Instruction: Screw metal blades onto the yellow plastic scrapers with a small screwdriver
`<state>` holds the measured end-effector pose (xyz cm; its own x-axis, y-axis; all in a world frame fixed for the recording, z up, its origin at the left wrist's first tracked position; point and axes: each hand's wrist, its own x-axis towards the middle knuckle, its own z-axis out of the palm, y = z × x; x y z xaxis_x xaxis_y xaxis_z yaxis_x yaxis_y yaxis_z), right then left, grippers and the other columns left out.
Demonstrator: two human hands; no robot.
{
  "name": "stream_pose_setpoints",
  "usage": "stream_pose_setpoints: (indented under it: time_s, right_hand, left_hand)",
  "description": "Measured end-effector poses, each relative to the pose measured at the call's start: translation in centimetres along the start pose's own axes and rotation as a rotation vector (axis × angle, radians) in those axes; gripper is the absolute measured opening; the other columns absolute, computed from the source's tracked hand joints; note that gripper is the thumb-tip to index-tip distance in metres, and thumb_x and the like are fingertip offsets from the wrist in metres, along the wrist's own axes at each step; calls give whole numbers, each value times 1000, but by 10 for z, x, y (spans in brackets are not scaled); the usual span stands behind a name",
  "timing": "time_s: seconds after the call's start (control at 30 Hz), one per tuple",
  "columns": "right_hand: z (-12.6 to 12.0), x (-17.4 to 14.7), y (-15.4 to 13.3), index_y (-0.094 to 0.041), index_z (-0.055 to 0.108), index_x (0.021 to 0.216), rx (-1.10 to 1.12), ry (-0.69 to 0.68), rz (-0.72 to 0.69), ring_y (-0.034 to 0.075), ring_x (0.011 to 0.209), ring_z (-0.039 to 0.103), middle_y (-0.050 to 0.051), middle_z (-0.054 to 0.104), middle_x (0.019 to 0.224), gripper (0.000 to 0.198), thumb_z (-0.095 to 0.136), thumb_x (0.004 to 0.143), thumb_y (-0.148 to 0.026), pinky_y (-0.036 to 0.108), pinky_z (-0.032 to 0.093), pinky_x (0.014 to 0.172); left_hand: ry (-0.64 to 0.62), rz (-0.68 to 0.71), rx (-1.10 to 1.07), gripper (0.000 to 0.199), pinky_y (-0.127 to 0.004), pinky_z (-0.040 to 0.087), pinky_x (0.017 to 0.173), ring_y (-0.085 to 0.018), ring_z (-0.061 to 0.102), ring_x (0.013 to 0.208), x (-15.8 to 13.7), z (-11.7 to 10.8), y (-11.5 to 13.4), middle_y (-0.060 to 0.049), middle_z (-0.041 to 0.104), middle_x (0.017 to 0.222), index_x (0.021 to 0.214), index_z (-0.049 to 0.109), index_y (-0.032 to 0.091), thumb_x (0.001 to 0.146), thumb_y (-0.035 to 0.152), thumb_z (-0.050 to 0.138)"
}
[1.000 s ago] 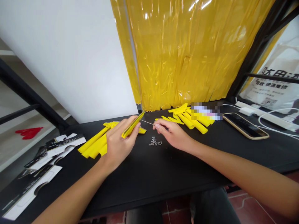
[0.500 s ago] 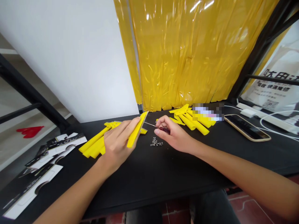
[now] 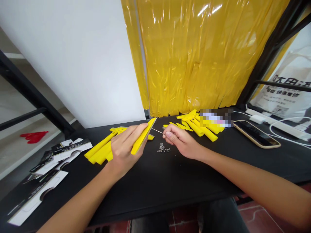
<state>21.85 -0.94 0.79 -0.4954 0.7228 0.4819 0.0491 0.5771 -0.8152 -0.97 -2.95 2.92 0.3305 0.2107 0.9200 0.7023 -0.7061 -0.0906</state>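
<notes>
A black table [image 3: 157, 181] spreads below a yellow plastic curtain [image 3: 194, 55]. On it lie two piles of yellow handles, one on the left [image 3: 100, 150] and one on the right [image 3: 196, 124], with a phone [image 3: 254, 134] further right. The left hand [image 3: 125, 147] is closed around a yellow handle [image 3: 143, 136], tilted up and away. The right hand [image 3: 181, 140] pinches a thin screwdriver [image 3: 157, 131] (its tip meets the handle's far end). Small screws [image 3: 163, 149] lie just below, between both hands.
</notes>
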Motion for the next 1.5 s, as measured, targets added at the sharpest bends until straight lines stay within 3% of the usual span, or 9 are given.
stream_pose_setpoints:
  time_s: [0.13, 0.27, 0.53, 0.73, 0.83, 0.97, 1.1, 1.2, 1.5]
  right_hand:
    - [-1, 1, -2, -21, 51, 97, 87, -46, 59, 11, 60, 39, -5, 41, 69, 27, 43, 102, -46, 27, 33, 57]
    - [-1, 4, -3, -22, 50, 95, 69, 31, 58, 11, 68, 47, -3, 49, 77, 22, 59, 94, -42, 26, 39, 63]
    - [-2, 4, -8, -22, 49, 93, 1, 20, 75, 14, 72, 57, 0, 66, 78, 23, 41, 103, -41, 30, 43, 72]
    - [5, 5, -7, -21, 48, 85, 364, -134, 247, 10, 52, 34, 1, 67, 73, 28, 44, 101, -43, 24, 25, 47]
    - [6, 5, -5, -21, 48, 87, 486, -151, 307, 9, 48, 28, 0, 65, 70, 26, 47, 99, -44, 24, 18, 43]
    - [5, 5, -6, -21, 50, 85, 405, -71, 287, 8, 48, 31, -3, 57, 68, 26, 51, 97, -44, 23, 21, 43]
    - [8, 5, -9, -21, 52, 85, 269, 36, 197, 9, 60, 44, -3, 50, 75, 22, 60, 93, -40, 23, 37, 52]
    - [10, 4, -8, -21, 55, 90, 178, 105, 124, 12, 70, 51, -2, 54, 79, 17, 64, 91, -36, 26, 44, 63]
    - [1, 4, -7, -25, 70, 97, -119, 196, -24, 18, 90, 62, 3, 67, 94, 16, 59, 95, -36, 34, 47, 81]
  left_hand:
    - [-36, -39, -86, 37, -29, 58, 73, -18, 71, 84, 2, 2, 2, -8, 75, 103, 121, 66, 21, 86, 10, 69]
    - [-49, -102, -119, 29, -29, 57, 74, -17, 70, 81, 3, 6, 3, -7, 75, 99, 115, 68, 20, 88, 11, 66]
    - [-60, -115, -129, 29, -30, 55, 70, -15, 66, 74, 1, 10, 4, -5, 73, 93, 116, 66, 20, 88, 10, 66]
    - [-70, -102, -81, 26, -30, 56, 73, -18, 69, 78, 0, 9, 1, -7, 75, 95, 114, 66, 20, 89, 14, 66]
    - [-59, -113, -101, 26, -29, 57, 71, -17, 70, 75, 1, 9, 2, -5, 75, 93, 112, 66, 21, 87, 14, 67]
    - [-56, -170, -125, 30, -28, 58, 72, -17, 72, 76, -1, 10, 5, -5, 76, 95, 112, 66, 19, 83, 15, 70]
    - [-65, -260, -169, 35, -28, 59, 72, -17, 73, 77, -3, 10, 7, -5, 77, 95, 117, 64, 19, 83, 14, 70]
    - [-47, -286, -161, 34, -26, 59, 70, -15, 72, 73, -2, 9, 8, -3, 76, 94, 115, 66, 19, 82, 14, 72]
    - [1, -213, -113, 32, -29, 59, 74, -17, 72, 79, -1, 11, 7, -5, 76, 100, 113, 69, 19, 82, 12, 72]
